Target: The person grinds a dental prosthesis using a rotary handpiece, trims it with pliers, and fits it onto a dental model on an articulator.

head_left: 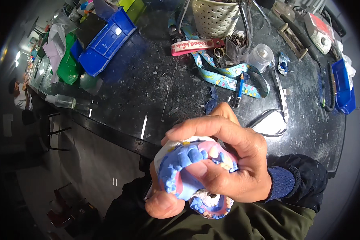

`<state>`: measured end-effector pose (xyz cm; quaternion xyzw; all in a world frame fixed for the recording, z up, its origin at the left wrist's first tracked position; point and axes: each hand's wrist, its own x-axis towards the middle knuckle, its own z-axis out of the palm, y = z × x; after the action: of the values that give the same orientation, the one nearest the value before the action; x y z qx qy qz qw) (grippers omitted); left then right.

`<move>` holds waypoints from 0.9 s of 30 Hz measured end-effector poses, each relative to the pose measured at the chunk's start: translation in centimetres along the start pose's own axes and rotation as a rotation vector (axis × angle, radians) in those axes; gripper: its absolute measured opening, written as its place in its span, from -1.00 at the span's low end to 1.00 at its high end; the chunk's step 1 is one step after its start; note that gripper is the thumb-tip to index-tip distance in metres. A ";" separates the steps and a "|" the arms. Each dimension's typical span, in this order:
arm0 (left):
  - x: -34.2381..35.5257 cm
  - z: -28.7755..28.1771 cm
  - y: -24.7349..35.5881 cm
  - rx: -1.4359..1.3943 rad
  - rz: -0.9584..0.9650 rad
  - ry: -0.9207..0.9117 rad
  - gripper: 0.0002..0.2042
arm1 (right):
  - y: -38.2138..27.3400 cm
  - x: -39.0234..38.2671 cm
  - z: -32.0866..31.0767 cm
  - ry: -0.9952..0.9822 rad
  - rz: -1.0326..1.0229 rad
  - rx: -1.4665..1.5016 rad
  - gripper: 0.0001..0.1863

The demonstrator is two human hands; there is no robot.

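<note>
A dental cast (183, 157) with blue wax-like teeth, a pink gum area and a white base is held up in front of me, near the table's front edge. My right hand (248, 164) is closed on its right side, thumb inside the arch and fingers over the top. My left hand (164, 205) grips the lower left, its thumb showing at the bottom and most fingers hidden behind the cast. Just below hangs or rests a second, smaller-looking dental cast (211, 205) with blue and pink parts; what supports it is hidden.
On the black table (152, 86) are a blue bin (108, 42), a white basket (216, 18), a patterned lanyard (216, 78), a blue pencil (240, 90), tweezers (282, 90) and a clear jar (261, 56). Another blue bin (343, 88) stands far right. A person (22, 96) is far left.
</note>
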<state>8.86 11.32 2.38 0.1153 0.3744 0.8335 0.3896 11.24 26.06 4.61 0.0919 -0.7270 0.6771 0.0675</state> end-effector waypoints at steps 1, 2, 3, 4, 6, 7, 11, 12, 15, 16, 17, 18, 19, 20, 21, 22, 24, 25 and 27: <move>-0.2 0.2 0.2 0.005 0.007 0.004 -0.28 | -0.2 0.0 0.1 -0.001 -0.030 0.006 -0.58; -0.5 0.5 0.3 0.011 0.014 0.009 -0.29 | -0.5 0.1 0.2 -0.003 -0.062 0.013 -0.59; -0.7 1.0 0.4 0.016 0.025 0.014 -0.30 | -0.8 0.1 0.4 -0.009 -0.071 0.019 -0.59; -0.4 0.8 -0.1 0.009 0.021 0.015 -0.30 | -0.2 0.1 0.4 0.010 -0.076 0.033 -0.59; 0.0 0.5 -0.8 -0.006 0.010 0.015 -0.32 | 0.6 0.0 0.2 0.032 -0.077 0.043 -0.60; 0.1 0.5 -0.7 -0.008 0.017 0.025 -0.32 | 0.7 -0.1 0.2 0.050 -0.052 0.039 -0.61; 0.4 0.1 0.0 -0.070 0.039 0.074 -0.35 | 0.2 0.0 0.5 0.113 0.098 -0.051 -0.65; 0.4 0.0 0.2 -0.093 0.042 0.082 -0.36 | 0.3 0.0 0.5 0.137 0.105 -0.037 -0.67; 0.3 0.1 0.3 -0.071 0.028 0.180 -0.38 | 0.1 0.3 0.3 0.100 0.170 -0.069 -0.69; 0.2 0.0 0.3 0.004 -0.038 0.262 -0.26 | 0.0 0.3 0.4 0.109 0.212 -0.047 -0.70; 0.2 0.0 0.3 0.003 -0.034 0.261 -0.26 | 0.0 0.3 0.4 0.107 0.209 -0.049 -0.70; 0.1 -0.1 0.4 0.005 -0.048 0.257 -0.27 | 0.0 0.4 0.4 0.100 0.225 -0.058 -0.69; 0.1 -0.2 0.4 0.008 -0.060 0.254 -0.29 | -0.1 0.4 0.4 0.092 0.239 -0.065 -0.69; 0.1 -0.2 0.5 0.007 -0.056 0.254 -0.29 | -0.1 0.5 0.3 0.089 0.236 -0.067 -0.69; 0.1 -0.2 0.6 0.025 -0.070 0.255 -0.29 | -0.2 0.6 0.1 0.068 0.265 -0.074 -0.66; 0.1 -0.2 0.7 0.043 -0.081 0.256 -0.30 | -0.2 0.7 0.1 0.046 0.292 -0.081 -0.64; 0.1 -0.3 0.4 0.032 -0.038 0.265 -0.30 | 0.1 0.7 0.1 0.050 0.230 -0.029 -0.64; 0.2 -0.5 0.2 0.019 -0.001 0.278 -0.31 | 0.3 0.8 0.1 0.053 0.175 0.027 -0.63; 0.2 -1.1 0.2 0.003 0.010 0.238 -0.31 | 0.0 1.1 -0.8 -0.048 0.277 0.243 -0.57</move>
<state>8.09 10.82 1.75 0.0182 0.4187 0.8427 0.3379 10.15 26.84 4.88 0.0142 -0.6469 0.7605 -0.0553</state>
